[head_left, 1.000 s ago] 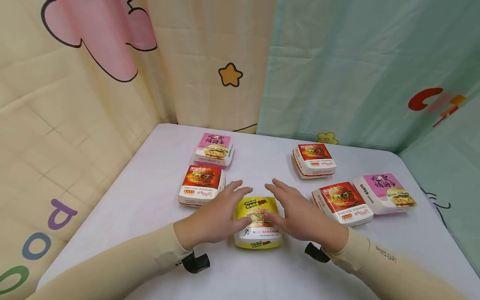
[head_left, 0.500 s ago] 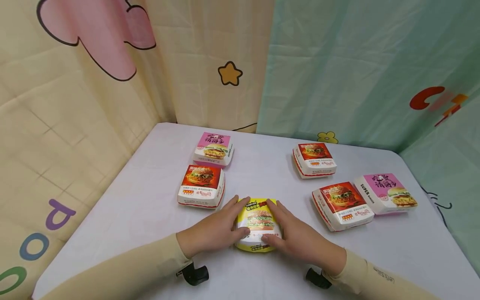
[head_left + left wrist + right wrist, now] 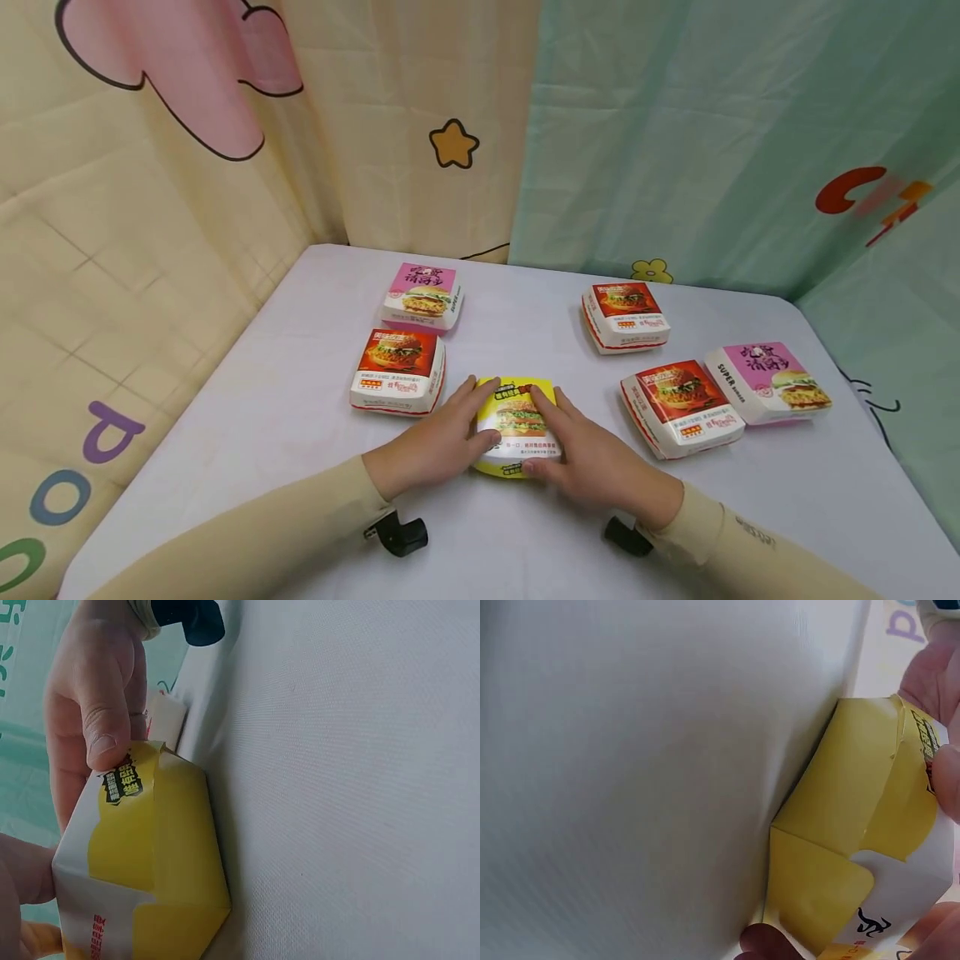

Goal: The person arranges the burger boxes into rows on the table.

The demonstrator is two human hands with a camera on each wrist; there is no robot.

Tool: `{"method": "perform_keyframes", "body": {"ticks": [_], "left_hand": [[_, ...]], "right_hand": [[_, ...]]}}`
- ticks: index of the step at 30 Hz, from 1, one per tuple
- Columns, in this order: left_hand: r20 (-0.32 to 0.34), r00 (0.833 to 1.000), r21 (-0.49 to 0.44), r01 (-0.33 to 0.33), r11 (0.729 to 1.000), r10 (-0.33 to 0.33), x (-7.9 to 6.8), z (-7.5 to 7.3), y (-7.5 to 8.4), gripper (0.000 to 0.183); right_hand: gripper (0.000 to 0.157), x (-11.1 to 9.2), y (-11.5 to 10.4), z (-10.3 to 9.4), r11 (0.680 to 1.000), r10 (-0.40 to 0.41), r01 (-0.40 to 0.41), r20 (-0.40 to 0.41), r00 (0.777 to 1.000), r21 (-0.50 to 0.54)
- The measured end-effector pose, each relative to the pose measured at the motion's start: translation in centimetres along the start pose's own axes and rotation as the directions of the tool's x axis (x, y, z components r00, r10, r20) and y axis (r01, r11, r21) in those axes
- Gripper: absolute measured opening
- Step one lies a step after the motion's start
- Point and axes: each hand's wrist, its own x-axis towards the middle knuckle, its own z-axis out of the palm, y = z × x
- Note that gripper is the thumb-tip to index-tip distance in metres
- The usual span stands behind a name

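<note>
A yellow and white burger box with a printed burger on its lid sits at the middle of the table, between my two hands. My left hand grips its left side, thumb on the near left part of the lid and fingers at the far left corner. From the other side my right hand holds it, fingertips over the far right corner. In the left wrist view the right thumb presses the printed edge of the burger box. In the right wrist view the box's lower edge lies close along the tablecloth.
To the left stand a red-topped burger box and, behind it, a pink-topped one. On the right are two more red-topped boxes, one far and one nearer, beside another pink-topped box. Printed curtains border the table.
Both hands came down from above the yellow burger box and closed in on its sides. Since then the box has shifted a little away from me with them.
</note>
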Motion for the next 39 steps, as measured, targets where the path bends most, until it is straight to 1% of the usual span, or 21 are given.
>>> {"method": "perform_keyframes", "body": {"ticks": [5,11,15,17,21,26,29,31,35,39], "left_hand": [[-0.019,1.000,0.005,-0.004,1.000,0.004,0.2,0.2,0.3,0.070],[-0.012,0.999,0.000,0.031,1.000,-0.031,0.6,0.4,0.7,0.073],[-0.020,0.999,-0.026,0.045,0.999,-0.045,1.4,0.5,0.7,0.073],[-0.032,0.998,-0.058,0.052,0.997,-0.054,2.0,0.7,0.7,0.071],[-0.075,0.993,-0.118,0.082,0.990,-0.091,3.3,1.1,0.8,0.068],[-0.125,0.983,-0.213,0.108,0.971,-0.137,4.4,1.6,1.2,0.066],[-0.146,0.980,-0.265,0.095,0.960,-0.138,5.1,1.9,1.4,0.066],[-0.175,0.976,-0.291,0.078,0.954,-0.133,5.6,2.0,1.4,0.066],[-0.240,0.961,-0.345,0.046,0.938,-0.136,6.6,2.1,1.5,0.063],[-0.278,0.948,-0.391,0.037,0.920,-0.156,7.4,2.2,1.6,0.062]], "right_hand": [[0.099,0.4,-0.1,-0.2,0.999,0.008,-0.009,-0.005,1.000,-0.034],[0.098,1.0,-0.2,-0.6,0.998,0.019,-0.019,-0.013,1.000,-0.059],[0.098,1.5,-0.2,-0.9,0.997,0.028,-0.030,-0.028,0.999,-0.073],[0.095,1.8,-0.1,-1.1,0.996,0.031,-0.034,-0.042,0.999,-0.081],[0.090,2.5,0.2,-1.2,0.994,0.040,-0.047,-0.069,0.997,-0.097],[0.088,3.4,0.6,-1.2,0.993,0.041,-0.052,-0.106,0.993,-0.103],[0.085,3.9,0.9,-1.3,0.994,0.042,-0.055,-0.140,0.989,-0.094],[0.083,4.3,1.1,-1.5,0.995,0.047,-0.060,-0.160,0.986,-0.080],[0.082,5.1,1.3,-1.9,0.997,0.058,-0.066,-0.178,0.982,-0.037],[0.077,5.8,1.4,-2.2,0.997,0.078,-0.076,-0.181,0.980,0.020]]}}
